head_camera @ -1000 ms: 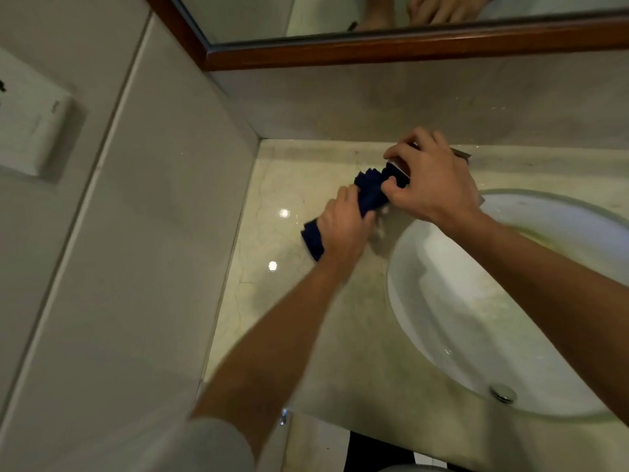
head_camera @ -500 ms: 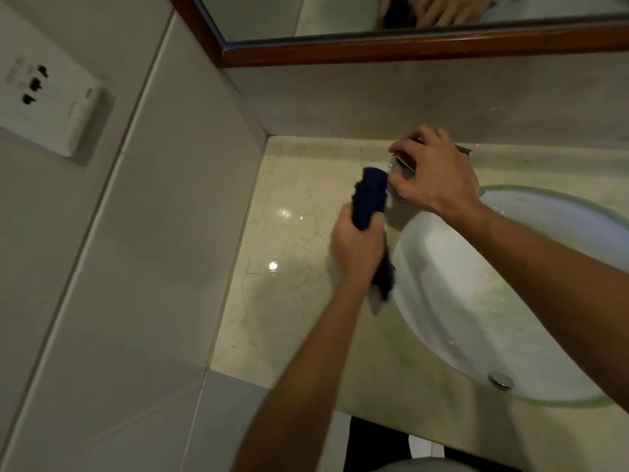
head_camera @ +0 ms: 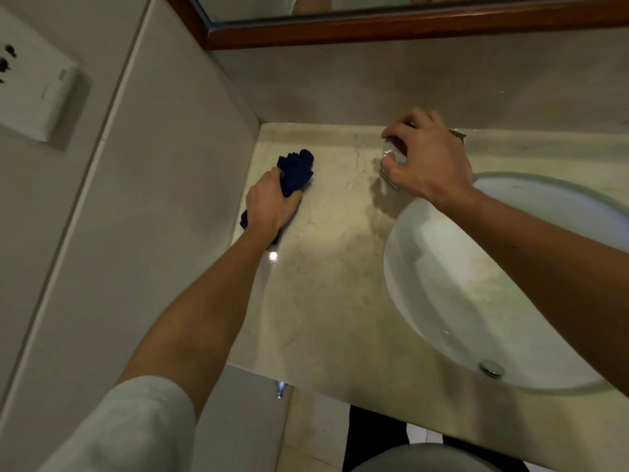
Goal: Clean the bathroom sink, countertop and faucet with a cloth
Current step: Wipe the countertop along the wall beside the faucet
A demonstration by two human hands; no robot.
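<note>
My left hand (head_camera: 270, 206) grips a bunched dark blue cloth (head_camera: 295, 170) and holds it down on the beige marble countertop (head_camera: 326, 267), close to the left wall. My right hand (head_camera: 429, 158) is curled round the chrome faucet (head_camera: 393, 155) at the back of the counter; most of the faucet is hidden under the fingers. The white oval sink (head_camera: 476, 301) lies to the right, stained yellowish inside, with a chrome drain (head_camera: 492, 368) near its front.
A tiled wall (head_camera: 136, 199) with a white socket plate (head_camera: 34, 90) stands on the left. A wood-framed mirror (head_camera: 408, 25) hangs above the back wall. The counter's front edge (head_camera: 306, 379) runs below, with floor beneath.
My left hand has carried the cloth away from the faucet, leftward to the counter by the wall. My right hand has stayed on the faucet.
</note>
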